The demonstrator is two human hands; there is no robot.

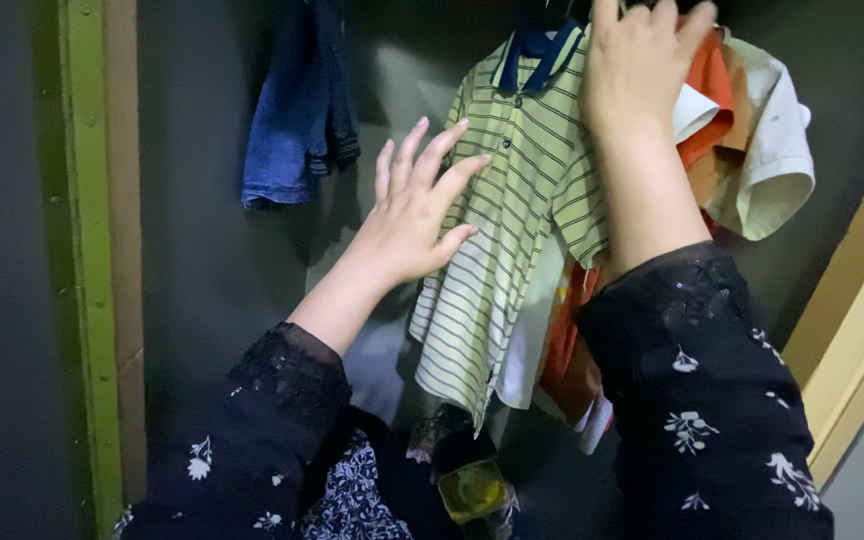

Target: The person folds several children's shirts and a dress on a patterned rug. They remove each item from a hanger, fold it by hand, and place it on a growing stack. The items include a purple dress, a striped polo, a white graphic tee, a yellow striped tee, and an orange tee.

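A yellow polo shirt [512, 220] with dark stripes and a navy collar hangs inside a dark cupboard. My left hand [414, 205] is spread open with its fingertips touching the shirt's left side. My right hand [637, 65] reaches up to the top of the hanging clothes, its fingers on an orange garment [707, 85] and a white one behind the polo; what it grips is hidden. Both my arms wear black sleeves with small white flowers.
Blue denim [297, 110] hangs at the back left. A cream short-sleeved shirt [772, 150] hangs at the right. A green strip [87, 250] runs down the left edge and a yellow frame [862, 330] stands at the right. A small yellowish jar [472, 490] sits below.
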